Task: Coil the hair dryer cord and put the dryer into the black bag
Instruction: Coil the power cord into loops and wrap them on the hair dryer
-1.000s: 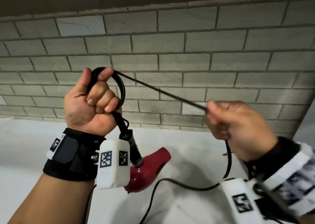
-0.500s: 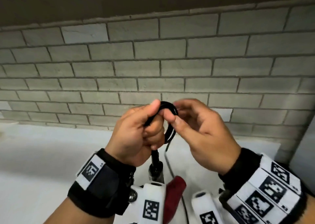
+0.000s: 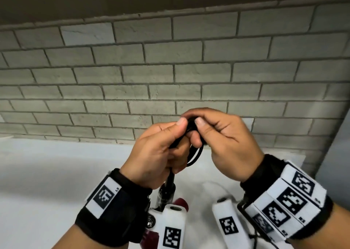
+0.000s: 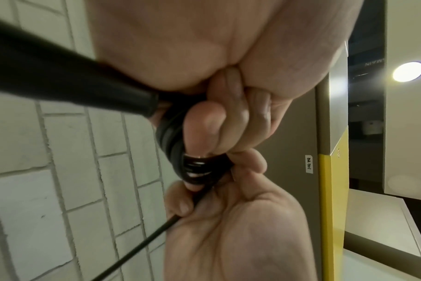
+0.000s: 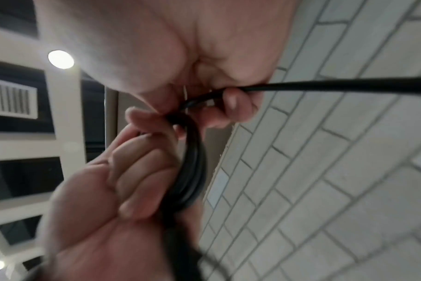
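The left hand (image 3: 157,152) grips the coiled cord (image 3: 195,157) above the worktop (image 3: 47,173); the right hand (image 3: 229,142) pinches the coil's top, with the red dryer (image 3: 181,203) hanging below.

The cord (image 3: 195,154) is showing glossy black against the brick wall (image 3: 170,68), whose pale grey bricks are running in staggered rows with darker grey joints. Below the wall, the countertop (image 3: 47,173) is gleaming white. The dryer (image 3: 182,202) is peeking out deep red — only a sliver of it. The wrist bands (image 3: 113,209) are looking black, and are carrying white tags printed with black square-block patterns. Beside the wall, a panel (image 4: 329,209) is glowing yellow below beige.
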A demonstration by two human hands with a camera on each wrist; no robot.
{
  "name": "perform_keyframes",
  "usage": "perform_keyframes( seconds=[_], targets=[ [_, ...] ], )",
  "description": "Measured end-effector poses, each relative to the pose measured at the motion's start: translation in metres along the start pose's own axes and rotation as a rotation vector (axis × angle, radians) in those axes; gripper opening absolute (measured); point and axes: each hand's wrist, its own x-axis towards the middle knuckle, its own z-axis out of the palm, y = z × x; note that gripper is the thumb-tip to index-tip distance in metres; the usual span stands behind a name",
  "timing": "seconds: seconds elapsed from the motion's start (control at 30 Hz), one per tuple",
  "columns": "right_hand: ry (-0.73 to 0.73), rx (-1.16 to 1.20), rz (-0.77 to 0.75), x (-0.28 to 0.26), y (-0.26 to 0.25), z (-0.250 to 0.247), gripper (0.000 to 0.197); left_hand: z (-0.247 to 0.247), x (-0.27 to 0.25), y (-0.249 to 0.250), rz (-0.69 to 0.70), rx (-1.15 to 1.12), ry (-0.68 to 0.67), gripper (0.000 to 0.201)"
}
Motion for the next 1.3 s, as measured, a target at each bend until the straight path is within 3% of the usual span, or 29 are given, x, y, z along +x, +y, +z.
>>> perform_keyframes(
  seconds=[0.07, 0.2, 0.33, 0.4, 0.5, 0.63, 0.77, 0.9, 1.03, 1.1, 1.23, 1.3],
  targets=[
    [0.016, 0.059, 0.086, -0.005, 0.002, 0.01, 0.037, 0.004, 0.0, -0.004, 0.004, -0.039, 0.016, 0.041],
    [0.233, -0.073, 0.146, -0.002, 0.002, 0.022, 0.053, 0.018, 0.0, -0.014, -0.033, -0.189, 0.034, 0.037],
    [0.323, 0.063, 0.249, 0.0, 0.002, 0.023, 0.059, 0.026, 0.001, -0.02, -0.05, -0.236, 0.058, 0.036],
    [0.296, 0.218, 0.319, -0.001, 0.002, 0.022, 0.059, 0.025, 0.001, -0.021, -0.045, -0.241, 0.061, 0.037],
    [0.193, 0.392, 0.236, -0.001, 0.007, 0.016, 0.03, 0.023, 0.001, -0.019, -0.016, -0.26, 0.068, 0.038],
    [0.207, 0.014, 0.017, -0.013, 0.027, -0.003, 0.006, 0.013, 0.002, -0.01, 0.03, -0.313, 0.104, 0.045],
    [0.16, -0.277, 0.001, -0.026, 0.026, 0.0, 0.019, 0.009, 0.006, -0.002, 0.065, -0.345, 0.122, 0.049],
    [0.007, -0.171, 0.252, -0.025, 0.02, 0.009, 0.033, 0.012, 0.009, -0.008, 0.079, -0.325, 0.119, 0.052],
    [-0.199, -0.105, 0.418, -0.029, 0.015, 0.007, 0.013, 0.004, 0.011, -0.012, 0.109, -0.306, 0.146, 0.048],
    [-0.22, -0.127, 0.464, -0.033, 0.012, 0.007, 0.007, 0.002, 0.013, -0.012, 0.138, -0.273, 0.186, 0.046],
    [-0.154, -0.41, 0.349, -0.032, 0.013, 0.005, 0.024, 0.008, 0.022, -0.019, 0.185, -0.105, 0.285, 0.038],
    [-0.151, -0.391, 0.401, -0.028, 0.014, 0.003, 0.031, 0.014, 0.026, -0.027, 0.216, 0.013, 0.338, 0.033]
  ],
)
